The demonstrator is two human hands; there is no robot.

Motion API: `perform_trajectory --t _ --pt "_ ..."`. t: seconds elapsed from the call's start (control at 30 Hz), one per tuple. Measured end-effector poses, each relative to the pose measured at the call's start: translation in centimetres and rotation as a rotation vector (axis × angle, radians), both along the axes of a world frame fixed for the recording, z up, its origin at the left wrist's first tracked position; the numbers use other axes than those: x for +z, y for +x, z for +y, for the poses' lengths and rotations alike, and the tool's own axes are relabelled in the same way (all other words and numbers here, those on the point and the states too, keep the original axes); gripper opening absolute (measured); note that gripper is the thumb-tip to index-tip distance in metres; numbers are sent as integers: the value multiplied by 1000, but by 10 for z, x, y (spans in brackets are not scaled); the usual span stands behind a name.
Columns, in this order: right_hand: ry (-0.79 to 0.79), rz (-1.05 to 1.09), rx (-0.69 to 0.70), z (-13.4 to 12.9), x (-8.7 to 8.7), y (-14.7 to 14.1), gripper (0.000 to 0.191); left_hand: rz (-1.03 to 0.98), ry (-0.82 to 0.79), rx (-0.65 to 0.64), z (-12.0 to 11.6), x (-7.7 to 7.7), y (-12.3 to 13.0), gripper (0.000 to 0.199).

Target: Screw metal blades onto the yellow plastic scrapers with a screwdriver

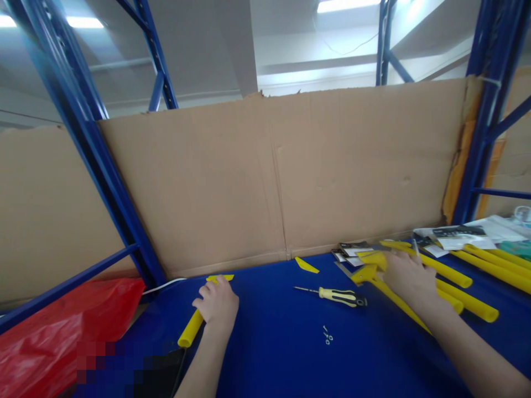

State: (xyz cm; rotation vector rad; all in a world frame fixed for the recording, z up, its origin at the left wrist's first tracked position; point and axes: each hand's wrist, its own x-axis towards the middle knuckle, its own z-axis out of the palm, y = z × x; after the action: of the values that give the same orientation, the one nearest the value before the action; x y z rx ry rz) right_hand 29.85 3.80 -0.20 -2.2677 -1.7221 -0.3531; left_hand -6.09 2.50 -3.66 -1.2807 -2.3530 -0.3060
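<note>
My left hand is closed over a yellow tubular handle at the left of the blue table. A flat yellow piece shows just beyond its fingers. At the right my right hand reaches over several yellow tools, fingers bent. A small silvery tip sticks up by the fingers; what they hold is mostly hidden. Beside that hand lies a yellow scraper with a thin metal blade and long handle. Between my hands are a screwdriver, a yellow blade-shaped piece and several small screws and nuts.
More yellow tubes lie at the right, near dark-and-white packets. A cardboard sheet stands along the back between blue rack posts. A red plastic bag lies at the left.
</note>
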Motion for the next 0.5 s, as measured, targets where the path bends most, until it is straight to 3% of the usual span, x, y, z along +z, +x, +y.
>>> perform_trajectory --t 0.07,0.2,0.37,0.5 --pt "71 -66 107 3 -4 -9 33 1 -22 19 2 -5 -4 34" --pt "-27 -46 328 10 -10 -37 29 -9 -100 -17 2 1 -8 36" --pt "-129 11 316 23 -18 -47 21 -40 -164 -207 1 14 5 37" --pt "-191 87 291 32 -21 -40 27 -23 -197 -230 0 18 15 32"
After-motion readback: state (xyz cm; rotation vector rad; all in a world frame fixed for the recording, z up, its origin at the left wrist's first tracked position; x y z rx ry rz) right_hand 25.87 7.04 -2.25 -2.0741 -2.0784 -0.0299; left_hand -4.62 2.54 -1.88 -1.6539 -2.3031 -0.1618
